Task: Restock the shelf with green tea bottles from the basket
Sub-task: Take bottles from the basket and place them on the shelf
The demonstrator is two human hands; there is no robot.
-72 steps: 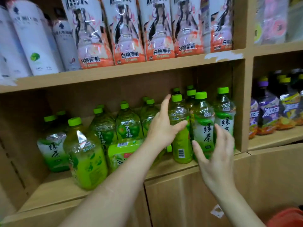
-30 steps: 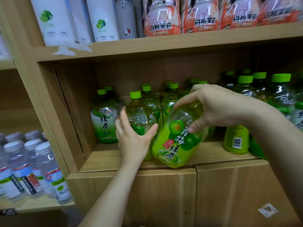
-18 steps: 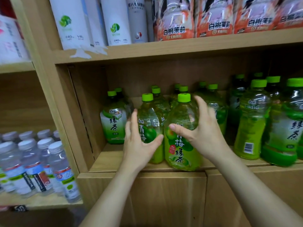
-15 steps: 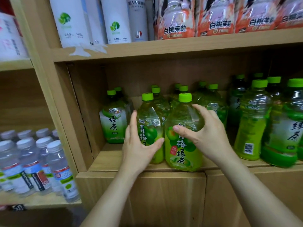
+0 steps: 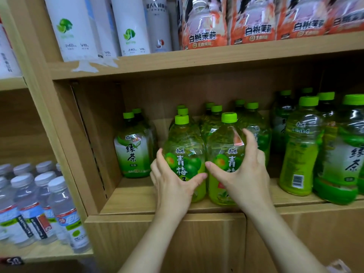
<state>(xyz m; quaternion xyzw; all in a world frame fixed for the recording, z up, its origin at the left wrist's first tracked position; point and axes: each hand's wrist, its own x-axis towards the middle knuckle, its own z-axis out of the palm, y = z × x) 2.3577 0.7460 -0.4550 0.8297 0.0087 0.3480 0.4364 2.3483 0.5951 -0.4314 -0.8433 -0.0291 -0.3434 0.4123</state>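
A: Nearest the camera, what is showing?

B: Two bare forearms are rising from the bottom edge, over the pale cabinet doors (image 5: 197, 241) under the shelf (image 5: 137, 203). The left hand (image 5: 173, 184) is cupping the lower front of one green plum tea bottle (image 5: 184, 152), its fingers spread along the bottle's left side and its thumb lying across the label. The right hand (image 5: 244, 172) is wrapping the neighbouring green plum tea bottle (image 5: 224, 146) — fingers curled round its right flank, thumb pressing the label's left edge.

A: So both hands are gripping?

B: They are holding loosely around the bottles rather than clenching; the palms are lying against the plastic. The two bottles are standing upright and touching each other at the shelf's front edge, green caps up.

A: And beside them?

B: To the left, a green tea bottle with a white-and-green label (image 5: 135, 154) is standing apart from the pair. To the right, more green tea bottles (image 5: 301, 152) are crowding the front of the shelf, one turned so its barcode is facing out. Behind the held pair, further green-capped bottles (image 5: 214, 113) are lining up in rows toward the back panel.

A: Farther off?

B: In the lower left bay, clear water bottles (image 5: 39, 203) with white caps are clustering — somewhat blurred. On the shelf above, tall white bottles (image 5: 130, 26) are standing at the left and orange-labelled drink bottles (image 5: 204, 22) at the right.
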